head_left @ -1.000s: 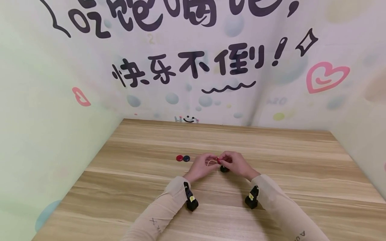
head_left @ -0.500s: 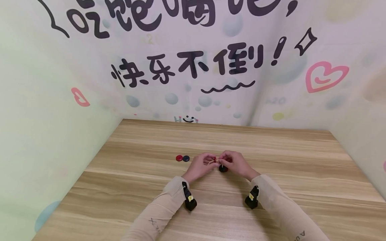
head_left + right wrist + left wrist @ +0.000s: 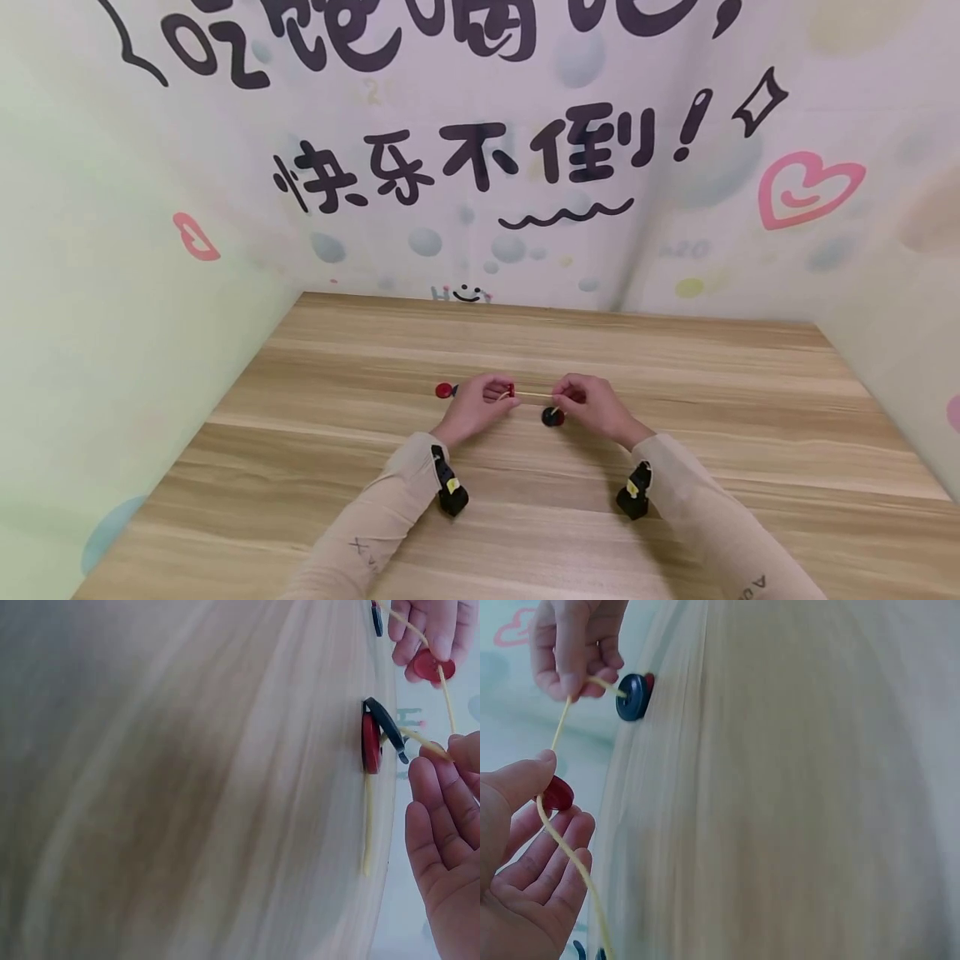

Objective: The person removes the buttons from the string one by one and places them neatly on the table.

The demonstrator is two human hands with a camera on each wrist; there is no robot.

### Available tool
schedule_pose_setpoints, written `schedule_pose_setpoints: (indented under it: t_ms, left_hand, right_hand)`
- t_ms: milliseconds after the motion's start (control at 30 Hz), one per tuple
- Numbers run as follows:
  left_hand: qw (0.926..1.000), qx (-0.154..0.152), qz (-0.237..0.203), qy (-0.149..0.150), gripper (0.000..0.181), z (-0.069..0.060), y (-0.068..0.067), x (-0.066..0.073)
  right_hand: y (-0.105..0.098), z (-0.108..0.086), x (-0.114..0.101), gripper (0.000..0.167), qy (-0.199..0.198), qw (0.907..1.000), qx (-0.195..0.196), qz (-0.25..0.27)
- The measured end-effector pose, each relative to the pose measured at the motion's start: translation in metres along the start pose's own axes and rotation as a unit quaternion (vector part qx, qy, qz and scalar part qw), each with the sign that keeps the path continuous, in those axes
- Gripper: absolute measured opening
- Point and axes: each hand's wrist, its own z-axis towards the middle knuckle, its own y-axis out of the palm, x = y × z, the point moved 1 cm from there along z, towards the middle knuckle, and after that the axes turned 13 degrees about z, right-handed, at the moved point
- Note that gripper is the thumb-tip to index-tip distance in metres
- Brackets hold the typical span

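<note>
My left hand (image 3: 472, 410) pinches a red button (image 3: 559, 795) between thumb and fingers, and a pale yellow cord (image 3: 577, 862) runs through it. Across from it, my right hand (image 3: 596, 406) pinches the same cord, which stretches straight between both hands. Below the right hand, a dark button (image 3: 632, 697) and another red button (image 3: 370, 742) sit together on the cord at the table, the dark one tilted against the red. A short cord tail (image 3: 367, 825) sticks out beyond them. In the left wrist view the loose cord hangs down past the left palm.
A loose red button (image 3: 443, 390) lies on the wooden table (image 3: 555, 533) left of my left hand. Beside it a dark button (image 3: 454, 390) is partly hidden by that hand. A printed cloth wall (image 3: 420, 242) stands behind the table.
My left hand has moved left with the red button, sliding it away from the right hand. The cord between the hands now shows as a longer, straight stretch. The right hand has barely moved.
</note>
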Motion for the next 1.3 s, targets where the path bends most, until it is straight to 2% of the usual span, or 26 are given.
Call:
schedule_pose_setpoints:
  t_ms: [167, 567, 700, 967, 1300]
  left_hand:
    - [0.9998, 0.012, 0.008, -0.012, 0.029, -0.002, -0.009, -0.01]
    - [0.9989, 0.046, 0.005, 0.002, 0.026, -0.01, -0.026, -0.028]
    - [0.9989, 0.048, 0.002, 0.003, 0.026, -0.011, -0.031, -0.03]
    - [0.9984, 0.048, 0.015, -0.026, 0.026, -0.015, -0.043, -0.033]
    - [0.9984, 0.053, 0.0, -0.017, 0.029, -0.017, -0.046, -0.041]
  right_hand:
    - [-0.002, -0.002, 0.003, 0.006, -0.003, 1.0, 0.004, -0.002]
    - [-0.006, -0.004, 0.008, 0.006, 0.004, 0.9999, 0.01, -0.009]
    - [-0.006, -0.004, 0.007, 0.007, 0.006, 0.9999, 0.01, -0.006]
    - [-0.006, -0.005, 0.008, 0.007, 0.001, 0.9999, 0.011, -0.006]
    - [-0.006, -0.007, 0.007, 0.004, 0.016, 0.9997, 0.005, -0.015]
